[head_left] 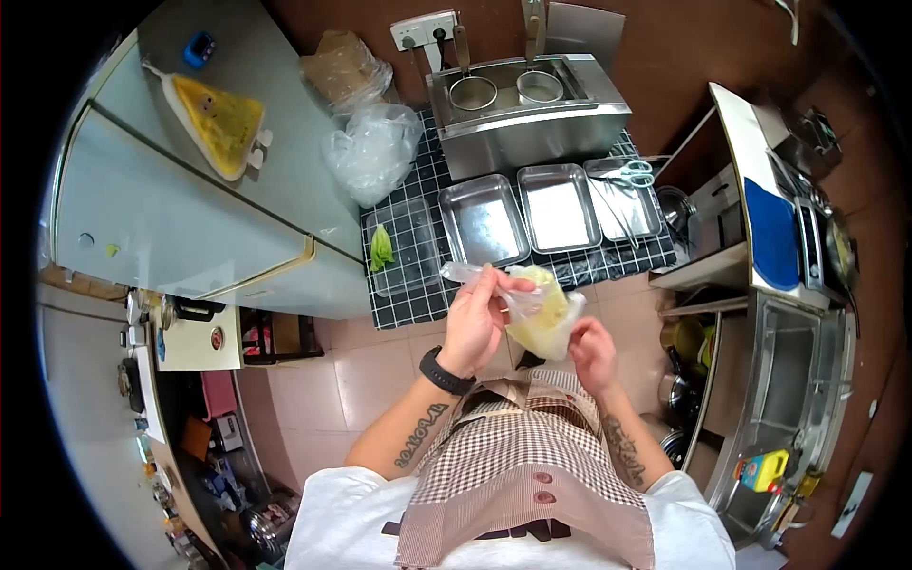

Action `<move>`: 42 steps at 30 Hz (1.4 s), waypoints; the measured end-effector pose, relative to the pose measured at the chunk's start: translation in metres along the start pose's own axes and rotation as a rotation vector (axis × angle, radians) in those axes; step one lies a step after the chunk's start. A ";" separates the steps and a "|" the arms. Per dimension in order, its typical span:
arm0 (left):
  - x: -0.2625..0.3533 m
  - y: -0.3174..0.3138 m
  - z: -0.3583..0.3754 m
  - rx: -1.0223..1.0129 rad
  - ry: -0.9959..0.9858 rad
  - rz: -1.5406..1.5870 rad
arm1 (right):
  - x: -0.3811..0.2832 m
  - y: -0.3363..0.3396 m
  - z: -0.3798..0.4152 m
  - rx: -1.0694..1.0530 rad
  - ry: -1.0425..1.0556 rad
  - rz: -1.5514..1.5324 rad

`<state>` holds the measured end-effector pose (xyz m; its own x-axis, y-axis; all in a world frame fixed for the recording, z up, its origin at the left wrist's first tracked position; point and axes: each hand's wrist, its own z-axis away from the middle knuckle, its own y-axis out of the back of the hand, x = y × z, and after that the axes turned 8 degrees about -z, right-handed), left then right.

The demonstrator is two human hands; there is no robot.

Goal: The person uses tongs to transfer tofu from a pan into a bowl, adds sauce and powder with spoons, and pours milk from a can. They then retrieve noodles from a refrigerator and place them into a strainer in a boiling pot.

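Note:
A clear plastic bag point(543, 313) with pale yellow-green contents hangs in front of the checked apron. My left hand point(478, 318), with a dark band on the wrist, pinches the bag's gathered neck. My right hand point(594, 353) is at the bag's right side, its fingers curled; whether they grip the plastic is unclear. Beyond the bag, three metal trays point(484, 220) stand in a row on the grid-patterned cloth point(408, 309). Left of them, a green leaf point(381, 249) lies in a clear tray point(413, 223).
A steel fryer point(532, 133) with two strainers stands behind the trays. Scissors point(636, 173) and tongs rest on the right tray. Crumpled plastic bags point(373, 152) lie at the back left beside the fridge point(204, 223). A sink point(784, 380) is at right.

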<state>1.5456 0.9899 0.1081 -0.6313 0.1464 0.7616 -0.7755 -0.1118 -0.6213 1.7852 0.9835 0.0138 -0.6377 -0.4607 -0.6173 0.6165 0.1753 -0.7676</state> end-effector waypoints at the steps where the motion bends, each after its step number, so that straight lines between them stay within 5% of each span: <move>1: 0.005 -0.010 -0.010 -0.004 0.019 0.018 | -0.004 0.004 -0.023 0.161 -0.008 -0.036; 3: 0.021 -0.034 -0.033 -0.025 0.047 0.048 | -0.019 -0.007 -0.061 0.187 -0.087 -0.262; 5: 0.033 -0.045 -0.057 -0.094 0.057 0.077 | -0.032 -0.014 -0.095 -0.132 -0.187 -0.454; 7: 0.037 -0.036 -0.080 -0.046 -0.077 -0.377 | -0.041 -0.024 -0.124 -0.303 -0.233 -0.535; 9: 0.056 -0.019 -0.093 0.076 -0.372 -0.959 | -0.037 -0.018 -0.155 0.119 -0.183 -0.269; 11: 0.077 -0.007 -0.106 0.231 -0.264 -0.927 | -0.050 -0.020 -0.178 0.047 -0.159 -0.274; 15: 0.087 0.019 -0.137 0.183 -0.012 -0.263 | -0.059 -0.024 -0.213 -0.014 -0.138 -0.272; 19: 0.081 0.040 -0.162 0.152 -0.001 0.188 | -0.059 -0.034 -0.250 0.048 -0.136 -0.261; 22: 0.083 0.045 -0.181 0.191 -0.074 0.185 | -0.060 -0.035 -0.275 0.043 -0.177 -0.264; 24: 0.092 0.025 -0.196 0.373 -0.079 -0.095 | -0.066 -0.035 -0.292 0.045 -0.209 -0.212; 28: 0.069 0.030 -0.223 0.246 -0.058 -0.438 | -0.082 -0.028 -0.324 -0.025 -0.221 -0.120; 32: 0.074 0.023 -0.231 0.330 -0.094 -0.039 | -0.093 0.000 -0.346 0.070 -0.264 -0.293; 35: 0.071 0.032 -0.232 0.353 -0.037 0.051 | -0.097 0.008 -0.358 0.041 -0.325 -0.500; 39: 0.088 0.040 -0.233 0.116 0.012 -0.060 | -0.095 0.018 -0.368 0.045 -0.405 -0.563; 42: 0.115 0.024 -0.235 0.179 -0.024 0.082 | -0.100 0.025 -0.368 0.021 -0.430 -0.520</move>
<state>1.4561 1.2355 0.1373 -0.6907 0.1062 0.7153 -0.7089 -0.2953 -0.6406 1.6948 1.3538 -0.0070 -0.6158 -0.7869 -0.0412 0.2904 -0.1781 -0.9402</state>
